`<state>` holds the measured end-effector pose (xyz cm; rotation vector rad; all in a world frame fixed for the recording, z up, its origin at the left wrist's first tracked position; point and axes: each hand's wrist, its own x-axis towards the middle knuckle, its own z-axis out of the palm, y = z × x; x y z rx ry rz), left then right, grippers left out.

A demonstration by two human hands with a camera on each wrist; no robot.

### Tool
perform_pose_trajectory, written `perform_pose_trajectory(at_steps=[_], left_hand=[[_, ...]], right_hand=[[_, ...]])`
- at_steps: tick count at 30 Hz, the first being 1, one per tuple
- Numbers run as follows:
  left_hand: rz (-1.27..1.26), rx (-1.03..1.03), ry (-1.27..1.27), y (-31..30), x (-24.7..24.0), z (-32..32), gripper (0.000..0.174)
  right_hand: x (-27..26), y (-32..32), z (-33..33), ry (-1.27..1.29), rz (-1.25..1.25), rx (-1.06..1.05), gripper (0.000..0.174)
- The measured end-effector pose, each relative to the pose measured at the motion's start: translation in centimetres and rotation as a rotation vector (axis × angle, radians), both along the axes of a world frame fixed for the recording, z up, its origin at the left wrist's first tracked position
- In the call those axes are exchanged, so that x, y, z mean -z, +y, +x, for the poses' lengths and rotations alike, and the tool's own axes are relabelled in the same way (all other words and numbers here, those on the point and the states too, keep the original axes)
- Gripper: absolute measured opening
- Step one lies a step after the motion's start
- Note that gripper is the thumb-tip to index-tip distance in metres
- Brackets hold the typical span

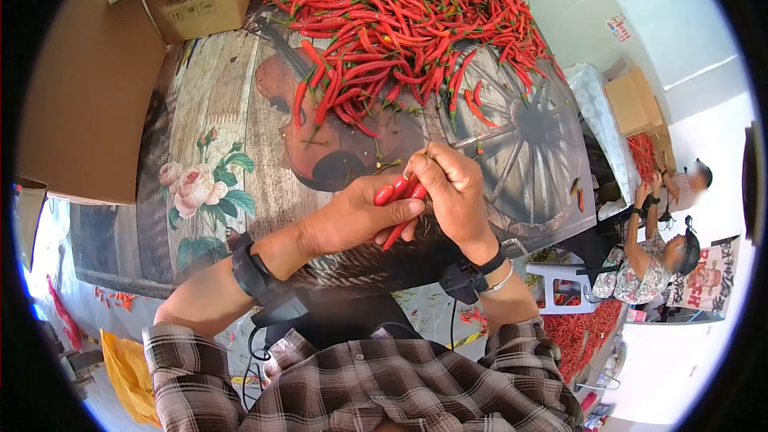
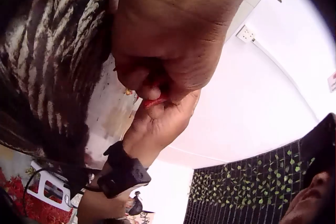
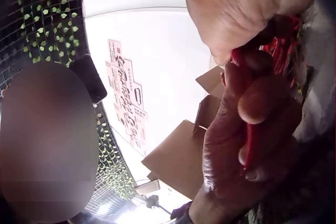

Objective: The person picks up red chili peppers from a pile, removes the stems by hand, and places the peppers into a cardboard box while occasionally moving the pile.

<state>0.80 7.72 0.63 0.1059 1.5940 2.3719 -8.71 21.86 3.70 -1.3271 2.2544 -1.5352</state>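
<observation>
Several red chili peppers (image 1: pixel 393 237) are held in my left hand (image 1: pixel 352 214), with the thumb lying across them. In the right wrist view, one chili pepper (image 3: pixel 252 142) runs along the curled fingers of that hand. My right hand (image 1: pixel 458 192) meets the left at the upper ends of the peppers, thumb and forefinger pinching at a stem end. The left wrist view shows a bit of red chili (image 2: pixel 156 101) between the two hands; the fingers hide most of it. Just beyond the hands, loose green stems (image 1: pixel 388 165) lie on the printed tablecloth (image 1: pixel 228 80).
A large heap of red chilies (image 1: pixel 400 24) covers the far side of the table. Cardboard boxes (image 1: pixel 92 104) stand at the left. To the right, a white plastic stool (image 1: pixel 560 276) stands near chilies on the floor (image 1: pixel 584 336), and two people (image 1: pixel 652 260) work beyond it.
</observation>
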Motion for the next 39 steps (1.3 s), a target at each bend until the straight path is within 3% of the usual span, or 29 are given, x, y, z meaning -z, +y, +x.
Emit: perform_pose_trajectory(at_steps=[2, 3, 5, 6, 9, 10, 12, 13, 14, 16, 17, 21, 23, 26, 28, 33, 35, 39], left_hand=[[-0.003, -0.015, 0.01, 0.1, 0.0, 0.0, 0.025], [-0.003, -0.015, 0.012, 0.0, 0.0, 0.0, 0.025], [-0.029, 0.021, 0.012, -0.1, 0.0, 0.0, 0.024], [-0.028, 0.021, 0.014, 0.0, 0.1, 0.0, 0.024], [-0.061, 0.034, 0.163, 0.3, 0.1, 0.1, 0.023], [-0.031, 0.033, 0.074, -0.1, -0.3, 0.1, 0.024], [-0.001, 0.031, -0.007, -0.8, -0.5, -0.1, 0.025], [0.091, -0.013, -0.055, -1.2, -0.5, -0.2, 0.025], [0.184, -0.058, -0.104, -1.3, -0.6, -0.2, 0.026], [0.295, -0.143, -0.076, -0.9, -0.2, -0.5, 0.026], [0.341, -0.153, -0.104, -1.0, -0.4, -0.5, 0.025], [0.409, -0.168, -0.159, -1.0, -1.0, -0.4, 0.024], [0.435, -0.186, -0.18, -1.0, -1.1, -0.4, 0.024], [0.453, -0.207, -0.174, -1.1, -0.4, -0.7, 0.024], [0.496, -0.157, -0.071, -1.5, 0.0, -0.9, 0.023], [0.483, -0.18, -0.097, -1.3, -0.3, -0.8, 0.023], [0.465, -0.193, -0.111, -1.3, -0.4, -0.8, 0.023], [0.484, -0.212, -0.092, -1.4, 0.1, -1.0, 0.027]], right_hand=[[0.6, 0.2, 0.1, -0.462, -0.054, 0.004, 0.024], [0.6, 0.3, 0.3, -0.46, -0.054, 0.003, 0.024], [0.4, 0.3, 0.8, -0.996, -0.213, 0.009, 0.024], [0.9, 0.7, 0.4, -0.995, -0.212, 0.009, 0.024], [1.4, 2.5, -1.5, -1.329, -0.275, -0.194, 0.024], [1.1, 2.7, -1.6, -1.326, -0.274, -0.193, 0.024], [0.4, 3.0, -2.0, -0.918, -0.082, 0.185, 0.025], [0.3, 4.5, -3.5, -0.701, 0.074, 0.03, 0.021], [0.3, 5.0, -4.6, -0.696, 0.077, 0.028, 0.021], [-0.1, 5.6, -6.4, 0.058, 0.221, -0.107, 0.024], [-1.1, 5.9, -6.9, 0.115, 0.276, -0.085, 0.025], [-0.9, 5.6, -10.9, 0.133, 0.294, 0.134, 0.022], [0.0, 4.7, -12.6, 0.174, 0.303, 0.392, 0.017], [1.0, 3.4, -14.2, 0.302, 0.5, 0.466, 0.017], [1.6, 3.0, -14.1, 0.351, 0.476, 0.454, 0.019], [1.7, 3.7, -13.5, 0.421, 0.506, 0.454, 0.019], [0.9, 5.2, -12.9, 0.276, 0.344, 0.452, 0.017], [-1.9, 11.4, -11.5, 0.139, 0.366, 0.59, 0.014]])
